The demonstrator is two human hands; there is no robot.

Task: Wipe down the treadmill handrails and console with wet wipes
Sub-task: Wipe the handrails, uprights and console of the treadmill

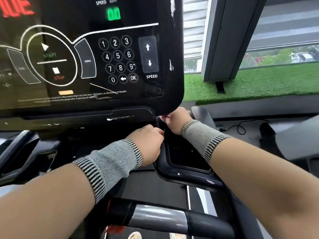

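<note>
Under console (86, 54): two hands, left hand (146, 144), right hand (177, 120), fingers curled.

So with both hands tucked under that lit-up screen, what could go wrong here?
The console is powered, its speed display glowing, so a stray touch on the START button might start the belt. Both hands, left hand and right hand, work in a dark recess, where fingers could get pinched.

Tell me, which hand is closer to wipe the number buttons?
Probably the right hand: it sits just under the console's corner, nearer the number buttons. The left hand is lower.
</note>
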